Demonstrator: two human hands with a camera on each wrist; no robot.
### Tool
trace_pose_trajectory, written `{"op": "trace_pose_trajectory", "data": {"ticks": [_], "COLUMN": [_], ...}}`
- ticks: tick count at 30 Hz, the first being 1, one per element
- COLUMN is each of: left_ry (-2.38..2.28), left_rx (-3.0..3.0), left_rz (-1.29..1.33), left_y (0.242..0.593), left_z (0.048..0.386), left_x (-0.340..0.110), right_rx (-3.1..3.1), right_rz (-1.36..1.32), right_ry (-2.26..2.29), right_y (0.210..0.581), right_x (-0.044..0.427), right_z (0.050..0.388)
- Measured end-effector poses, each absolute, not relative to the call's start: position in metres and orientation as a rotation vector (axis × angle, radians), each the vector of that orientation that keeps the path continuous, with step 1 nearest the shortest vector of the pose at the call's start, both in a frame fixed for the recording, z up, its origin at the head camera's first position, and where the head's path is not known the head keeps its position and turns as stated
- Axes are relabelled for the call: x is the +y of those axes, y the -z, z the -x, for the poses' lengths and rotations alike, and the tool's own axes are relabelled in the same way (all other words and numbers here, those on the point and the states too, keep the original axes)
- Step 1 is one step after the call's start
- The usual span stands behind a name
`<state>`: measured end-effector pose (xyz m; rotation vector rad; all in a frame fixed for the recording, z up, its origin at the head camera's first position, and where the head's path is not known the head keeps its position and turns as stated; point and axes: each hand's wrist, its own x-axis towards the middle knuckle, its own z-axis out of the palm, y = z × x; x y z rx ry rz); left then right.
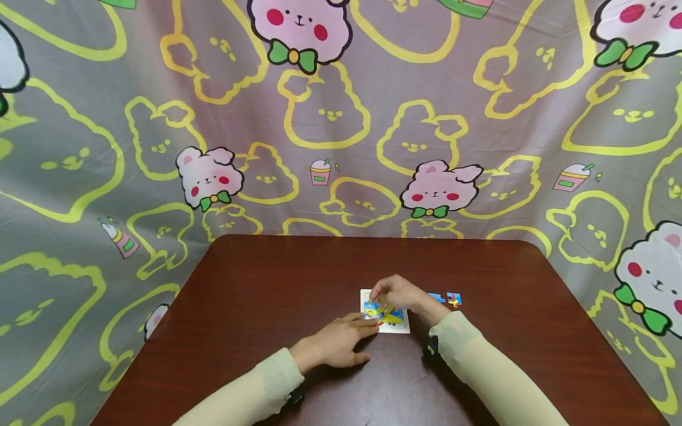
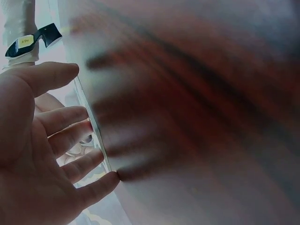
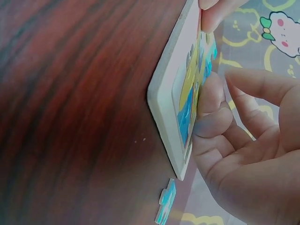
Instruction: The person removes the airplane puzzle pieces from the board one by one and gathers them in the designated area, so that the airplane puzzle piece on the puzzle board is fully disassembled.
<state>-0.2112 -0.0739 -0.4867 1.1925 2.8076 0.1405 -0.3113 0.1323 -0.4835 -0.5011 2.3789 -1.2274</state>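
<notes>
Puzzle board (image 3: 164,105) flat on table (image 1: 277,296), both hands at it.
From my end: L hand (image 1: 341,340) has fingers spread, fairly straight, at the board's near-left edge; R hand (image 1: 399,293) has fingers curled low over the pic, can't tell if they pinch a pc. Loose pcs (image 1: 454,299) lie just right of it. I'd guess board's light + stiff, may slide: steady it by the rim. Pcs look thin, tabs prob. fragile, so pinch by the edges.
</notes>
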Motion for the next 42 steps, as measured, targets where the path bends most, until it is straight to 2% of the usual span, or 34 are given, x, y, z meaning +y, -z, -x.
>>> {"op": "trace_pose_trajectory", "data": {"ticks": [33, 42], "left_ry": [-0.144, -0.145], "left_rx": [2.809, 2.801], "left_rz": [-1.204, -1.201], "left_y": [0.4849, 0.484], "left_z": [0.2104, 0.2087], "left_x": [-0.0738, -0.0736], "right_rx": [2.367, 2.373], "right_rz": [0.43, 0.513], "right_ry": [1.25, 1.24], "right_y": [0.4783, 0.486], "right_x": [0.1293, 0.1323], "right_z": [0.3099, 0.3121]}}
